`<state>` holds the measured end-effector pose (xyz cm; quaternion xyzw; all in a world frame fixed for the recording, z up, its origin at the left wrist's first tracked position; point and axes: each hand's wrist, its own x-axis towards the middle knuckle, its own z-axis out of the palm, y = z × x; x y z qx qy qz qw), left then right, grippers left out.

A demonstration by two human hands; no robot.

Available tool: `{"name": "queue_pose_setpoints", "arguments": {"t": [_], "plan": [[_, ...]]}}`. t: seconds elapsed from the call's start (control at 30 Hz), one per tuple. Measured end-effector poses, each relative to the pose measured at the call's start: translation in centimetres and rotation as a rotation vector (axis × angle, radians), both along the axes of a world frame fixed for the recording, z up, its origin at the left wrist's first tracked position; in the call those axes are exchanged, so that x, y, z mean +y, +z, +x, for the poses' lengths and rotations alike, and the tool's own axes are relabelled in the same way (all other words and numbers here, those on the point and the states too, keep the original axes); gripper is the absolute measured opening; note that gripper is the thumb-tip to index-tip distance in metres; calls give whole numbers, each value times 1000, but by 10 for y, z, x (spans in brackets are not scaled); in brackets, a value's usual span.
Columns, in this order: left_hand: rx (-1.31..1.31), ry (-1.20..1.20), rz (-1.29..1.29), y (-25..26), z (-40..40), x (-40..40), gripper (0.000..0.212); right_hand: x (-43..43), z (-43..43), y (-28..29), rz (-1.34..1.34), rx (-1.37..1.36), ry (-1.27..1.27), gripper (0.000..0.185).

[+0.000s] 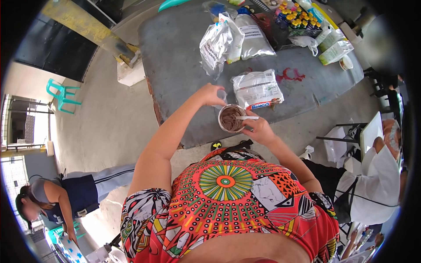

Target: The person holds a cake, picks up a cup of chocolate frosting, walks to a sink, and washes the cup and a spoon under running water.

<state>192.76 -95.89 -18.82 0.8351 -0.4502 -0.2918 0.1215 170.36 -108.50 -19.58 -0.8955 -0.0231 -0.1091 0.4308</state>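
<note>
My right hand [260, 130] grips the side of a round white tub [221, 126] above the table's near edge. Brown, creamy spread [230, 116] with swirled ridges fills part of it. A white plastic utensil [247, 117] rests in the spread, its handle lying over the rim close to my right fingers. Just beyond the tub, my left hand [210, 94] pinches a clear plastic piece [221, 96], perhaps a lid or cup; its exact shape is hard to make out. A Bingo biscuit pack [258, 89] lies on the table right of my left hand.
The grey table [177, 65] holds shortening bags [215, 46], small yellow-capped bottles [302, 19] in a black crate, cartons [336, 52] and a red stain [291, 75]. A person [62, 197] bends at lower left; another in white [371, 184] is at right. A green chair [62, 95] stands left.
</note>
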Motion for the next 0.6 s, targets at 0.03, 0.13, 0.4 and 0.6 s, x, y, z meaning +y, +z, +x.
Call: {"name": "queue_pose_setpoints", "arguments": {"t": [0.03,0.13,0.4,0.6], "plan": [[-86,42,-58,2,0,2,76,1,0,1,-13,-5,-11,19],[-185,56,-53,5,-2,0,74,0,0,0,-28,17,-1,20],[-95,63,8,11,-6,-4,70,13,17,-14,-219,-10,54,23],[194,165,-14,21,-11,-7,70,20,22,-14,-144,-15,177,25]]}}
